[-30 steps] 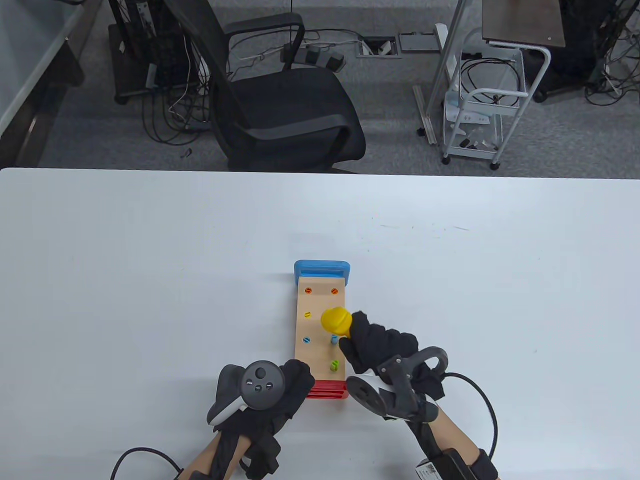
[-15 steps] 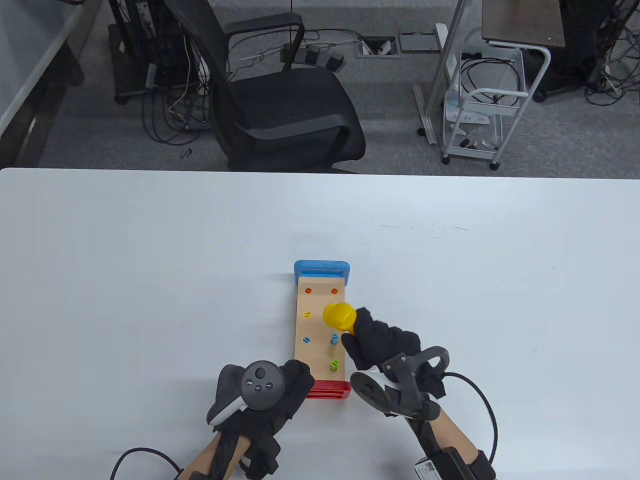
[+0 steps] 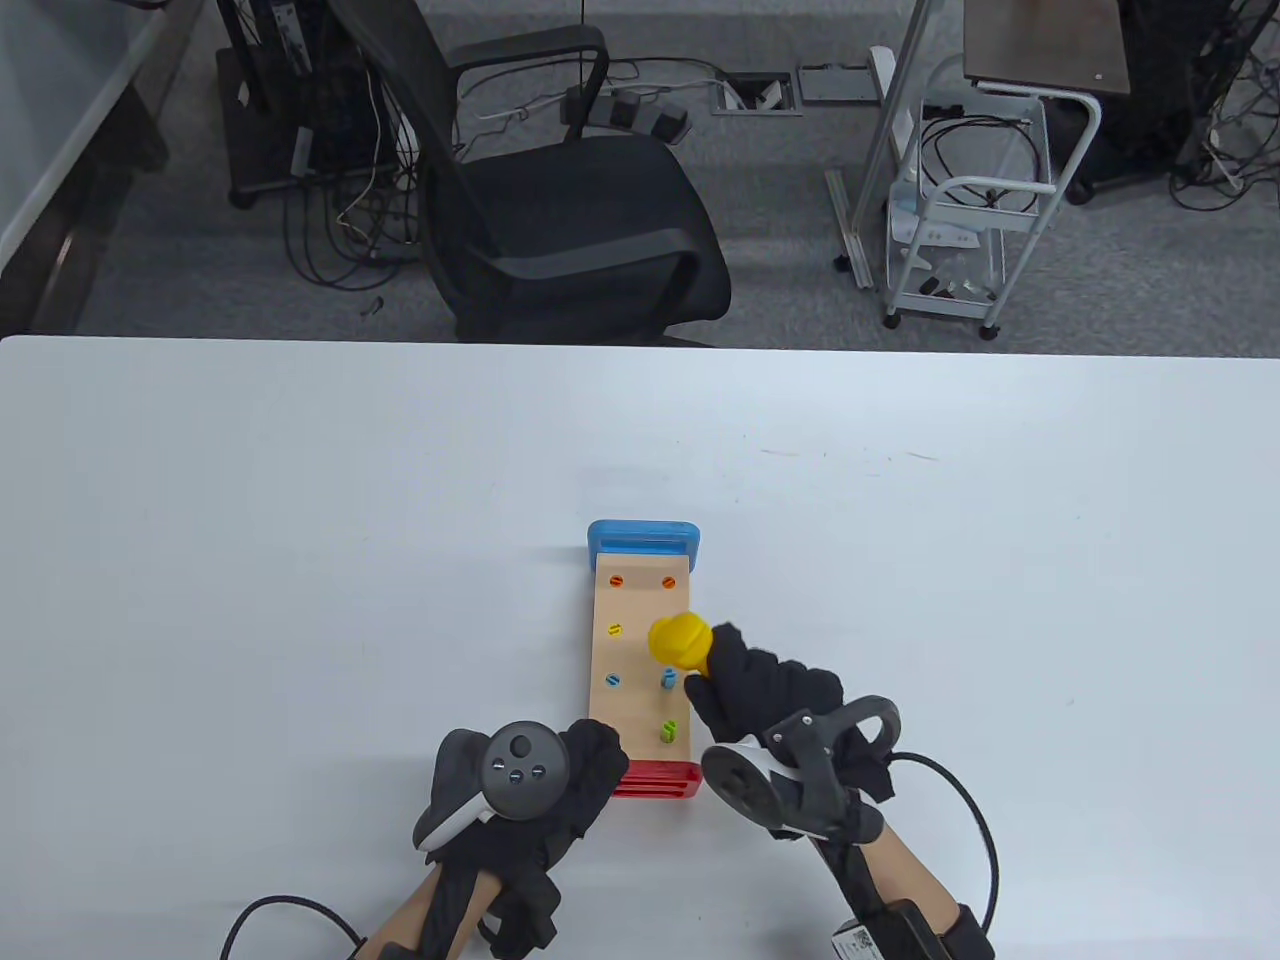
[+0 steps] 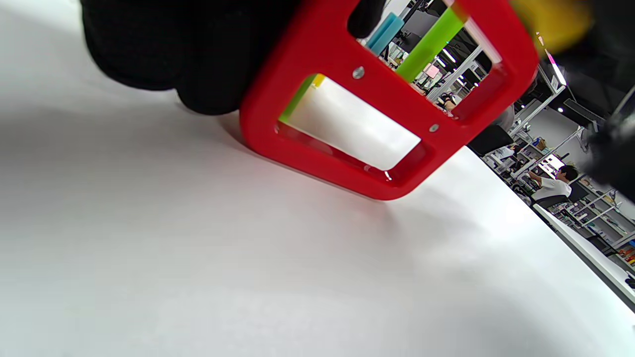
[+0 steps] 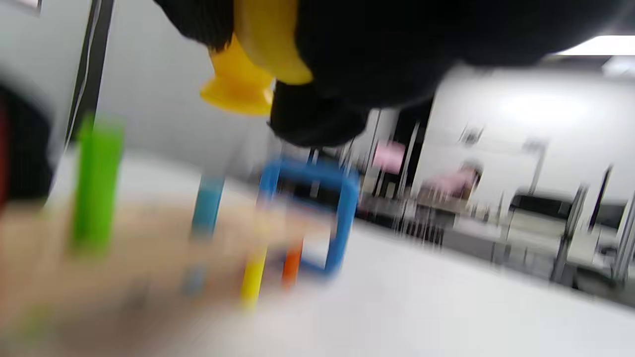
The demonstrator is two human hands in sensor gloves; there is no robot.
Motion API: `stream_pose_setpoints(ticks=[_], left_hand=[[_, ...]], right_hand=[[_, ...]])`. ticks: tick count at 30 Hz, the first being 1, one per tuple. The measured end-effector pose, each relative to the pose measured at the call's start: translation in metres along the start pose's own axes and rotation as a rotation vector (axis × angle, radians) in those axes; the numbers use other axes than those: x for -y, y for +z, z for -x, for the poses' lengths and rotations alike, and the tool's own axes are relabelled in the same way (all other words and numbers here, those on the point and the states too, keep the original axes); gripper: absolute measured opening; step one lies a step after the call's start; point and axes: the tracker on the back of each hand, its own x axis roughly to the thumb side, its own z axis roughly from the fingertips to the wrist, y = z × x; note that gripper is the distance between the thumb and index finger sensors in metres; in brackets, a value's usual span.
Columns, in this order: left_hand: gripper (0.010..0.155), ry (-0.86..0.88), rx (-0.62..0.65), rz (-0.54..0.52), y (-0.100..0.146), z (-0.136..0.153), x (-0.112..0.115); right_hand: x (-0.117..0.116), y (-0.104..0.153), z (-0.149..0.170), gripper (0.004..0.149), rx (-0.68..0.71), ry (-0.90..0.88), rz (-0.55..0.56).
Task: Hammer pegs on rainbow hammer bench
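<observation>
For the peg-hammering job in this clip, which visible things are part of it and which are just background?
Part of the job:
- wooden hammer bench with red and blue ends
- yellow toy hammer, held in the right hand
- raised blue peg and raised green peg
- left hand, holding the bench's red end

Just background:
- black office chair
- white wheeled cart
- floor cables

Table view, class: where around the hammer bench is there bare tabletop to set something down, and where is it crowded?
Bare table spreads left of the hammer bench, right of it, and beyond its blue end. It is crowded at the red end: the left hand rests there, and the right hand holds the yellow hammer above the pegs.
</observation>
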Motion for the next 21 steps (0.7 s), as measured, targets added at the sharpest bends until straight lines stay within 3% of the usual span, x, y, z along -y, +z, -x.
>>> stream_pose_setpoints(ticks=[1, 2, 3, 5, 6, 13, 14, 15, 16, 17, 18, 19, 20, 21], left_hand=[[0.068, 0.003, -0.001, 0.004, 0.0, 0.0, 0.0], [0.068, 0.002, 0.0, 0.003, 0.0, 0.0, 0.0], [0.068, -0.001, 0.0, 0.0, 0.0, 0.0, 0.0], [0.068, 0.0, 0.001, 0.0, 0.0, 0.0, 0.0], [0.068, 0.0, 0.0, 0.002, 0.0, 0.0, 0.0], [0.068, 0.002, 0.0, 0.004, 0.0, 0.0, 0.0], [0.068, 0.002, 0.0, 0.003, 0.0, 0.0, 0.0], [0.068, 0.001, 0.0, 0.002, 0.0, 0.0, 0.0], [0.068, 0.002, 0.0, 0.003, 0.0, 0.0, 0.0], [0.068, 0.003, 0.0, 0.003, 0.0, 0.0, 0.0], [0.068, 0.002, 0.0, 0.004, 0.0, 0.0, 0.0], [0.068, 0.002, 0.001, 0.005, 0.0, 0.0, 0.0], [0.068, 0.001, 0.0, 0.003, 0.0, 0.0, 0.0], [0.068, 0.001, 0.0, 0.003, 0.0, 0.0, 0.0]], right_hand=[[-0.002, 0.014, -0.003, 0.063, -0.12, 0.141, -0.136], [0.002, 0.008, -0.001, 0.062, -0.068, 0.159, 0.038], [0.004, 0.005, 0.0, 0.062, 0.026, 0.134, 0.144], [0.003, 0.006, 0.001, 0.062, -0.058, 0.101, 0.018], [0.004, 0.007, 0.002, 0.062, -0.06, 0.081, 0.048], [0.029, 0.019, 0.019, 0.063, -0.129, -0.085, 0.455], [0.027, 0.018, 0.018, 0.063, -0.124, -0.099, 0.473], [0.019, 0.015, 0.014, 0.063, -0.091, -0.096, 0.44], [0.009, 0.008, 0.008, 0.062, -0.025, -0.069, 0.324], [-0.003, 0.001, 0.002, 0.062, 0.017, -0.026, 0.166], [-0.015, -0.006, -0.003, 0.062, -0.095, 0.106, -0.08], [-0.018, -0.004, -0.006, 0.062, -0.041, 0.089, -0.047], [-0.013, -0.002, -0.006, 0.062, -0.002, 0.093, 0.153], [-0.012, -0.004, -0.008, 0.061, 0.023, 0.079, 0.157]])
